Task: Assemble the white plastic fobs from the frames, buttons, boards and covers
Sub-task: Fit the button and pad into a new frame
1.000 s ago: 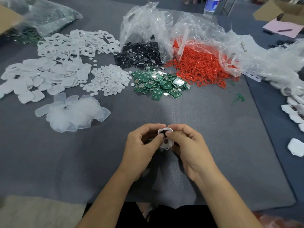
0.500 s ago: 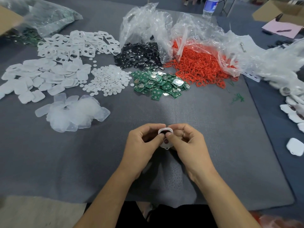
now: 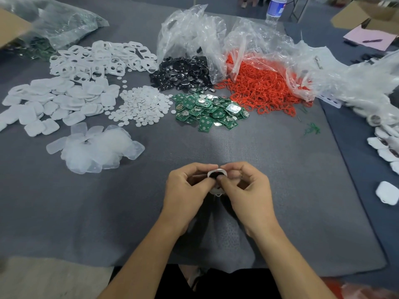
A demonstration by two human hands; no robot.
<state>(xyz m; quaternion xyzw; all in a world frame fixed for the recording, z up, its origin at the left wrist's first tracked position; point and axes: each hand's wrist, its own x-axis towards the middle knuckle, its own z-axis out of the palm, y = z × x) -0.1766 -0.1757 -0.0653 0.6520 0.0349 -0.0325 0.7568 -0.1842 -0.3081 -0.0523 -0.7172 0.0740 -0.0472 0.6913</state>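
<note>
A grey mat point(image 3: 280, 169) covers the table. At its far side slump two clear plastic bags: the left bag point(image 3: 190, 33) spills black buttons point(image 3: 183, 72), and the right bag point(image 3: 259, 46) spills red rings point(image 3: 263, 89). Loose heaps lie in front and to the left of them: white frames point(image 3: 97, 59), white covers point(image 3: 54, 102), translucent covers point(image 3: 97, 149), small white discs point(image 3: 142, 106) and green boards point(image 3: 207, 113). Finished white pieces point(image 3: 386, 147) line the right edge.

Well apart from the heaps, near the person, the left hand point(image 3: 185, 190) and right hand point(image 3: 248, 190) meet just above the mat. A white fob point(image 3: 216, 192) with a dark centre sits between them, pinched by the curled fingers and thumbs of both hands, which hide its sides.
</note>
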